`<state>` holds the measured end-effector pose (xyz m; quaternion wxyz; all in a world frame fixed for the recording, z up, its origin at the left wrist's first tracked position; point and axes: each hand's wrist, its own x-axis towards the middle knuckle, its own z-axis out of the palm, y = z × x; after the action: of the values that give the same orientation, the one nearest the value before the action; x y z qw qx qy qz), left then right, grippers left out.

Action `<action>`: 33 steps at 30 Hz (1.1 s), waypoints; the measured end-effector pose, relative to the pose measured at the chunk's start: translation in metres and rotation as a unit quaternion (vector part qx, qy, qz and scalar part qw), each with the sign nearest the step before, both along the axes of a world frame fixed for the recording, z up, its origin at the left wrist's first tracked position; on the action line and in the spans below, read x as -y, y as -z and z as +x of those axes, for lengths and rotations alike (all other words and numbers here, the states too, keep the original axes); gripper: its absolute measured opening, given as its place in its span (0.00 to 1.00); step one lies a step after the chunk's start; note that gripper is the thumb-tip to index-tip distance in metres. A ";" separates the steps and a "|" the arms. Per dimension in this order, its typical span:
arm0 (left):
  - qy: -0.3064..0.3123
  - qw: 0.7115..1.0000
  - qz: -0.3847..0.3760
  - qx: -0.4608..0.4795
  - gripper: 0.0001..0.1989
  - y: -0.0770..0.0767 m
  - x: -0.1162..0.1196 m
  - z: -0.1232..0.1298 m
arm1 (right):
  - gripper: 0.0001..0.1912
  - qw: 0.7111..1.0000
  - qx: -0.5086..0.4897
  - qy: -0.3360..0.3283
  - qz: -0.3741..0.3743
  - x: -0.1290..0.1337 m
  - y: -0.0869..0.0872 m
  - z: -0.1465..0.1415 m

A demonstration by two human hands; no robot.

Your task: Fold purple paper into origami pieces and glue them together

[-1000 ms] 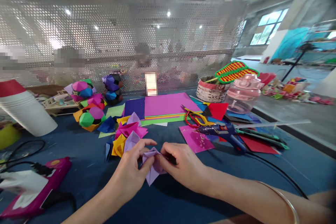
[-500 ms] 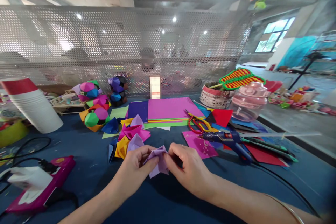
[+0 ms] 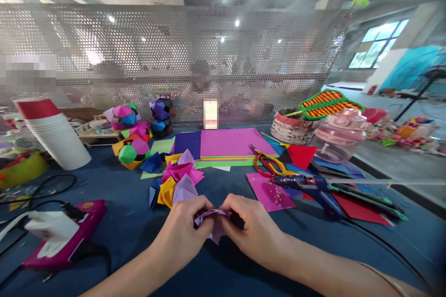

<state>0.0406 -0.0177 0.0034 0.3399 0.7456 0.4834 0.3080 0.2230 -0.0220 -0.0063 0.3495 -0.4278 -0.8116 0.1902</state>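
The left hand [image 3: 190, 222] is pinching the left edge of a folded lilac paper [image 3: 218, 230]; the right hand [image 3: 252, 229] is pinching its right edge. The paper is sitting between the two hands at the near middle of the table [image 3: 135, 222]. Thumbs and curled fingers are covering both ends of the paper, so its full fold is not showing. The lower picture edge is cutting off both forearms and part of a bracelet [image 3: 379, 274] on the right one. The left hand is partly overlapping the base of a lilac folded piece [image 3: 185, 188], which is standing beside a yellow folded piece [image 3: 166, 192].

The table is presenting a dark blue top with pale specks and scraps. A glue gun [image 3: 306, 182] is lying to the right, near scissors [image 3: 272, 162]; a stack of coloured sheets [image 3: 233, 141] is lying beyond the hands. A perforated metal panel [image 3: 139, 51] is standing behind the table; the people behind it are appearing blurred, their heads pixelated. A window [image 3: 379, 44] is admitting light at right.

White lettering on the pink bottle [image 3: 339, 134] is running vertically, too small to read. Pixelation is masking any writing on the pale card [image 3: 210, 113].
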 end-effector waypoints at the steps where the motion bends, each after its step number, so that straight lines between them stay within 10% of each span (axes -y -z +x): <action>1: 0.003 1.000 -0.004 0.015 0.09 0.000 0.000 0.001 | 0.06 1.000 -0.005 0.003 0.002 0.000 0.000 0.000; 9: 0.061 0.974 -0.122 0.183 0.15 -0.003 -0.004 0.003 | 0.12 0.991 -0.082 0.045 -0.093 -0.002 -0.002 -0.001; 25: 0.018 0.993 0.109 -0.041 0.10 -0.002 0.010 0.002 | 0.07 0.999 0.021 -0.013 -0.038 0.004 -0.002 -0.001; 33: 0.031 0.994 0.105 0.023 0.11 -0.002 0.004 0.004 | 0.08 0.992 -0.034 0.021 -0.122 0.000 0.001 0.001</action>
<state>0.0441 -0.0220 0.0052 0.2800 0.7847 0.4169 0.3634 0.2235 -0.0219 -0.0077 0.3262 -0.4771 -0.7609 0.2949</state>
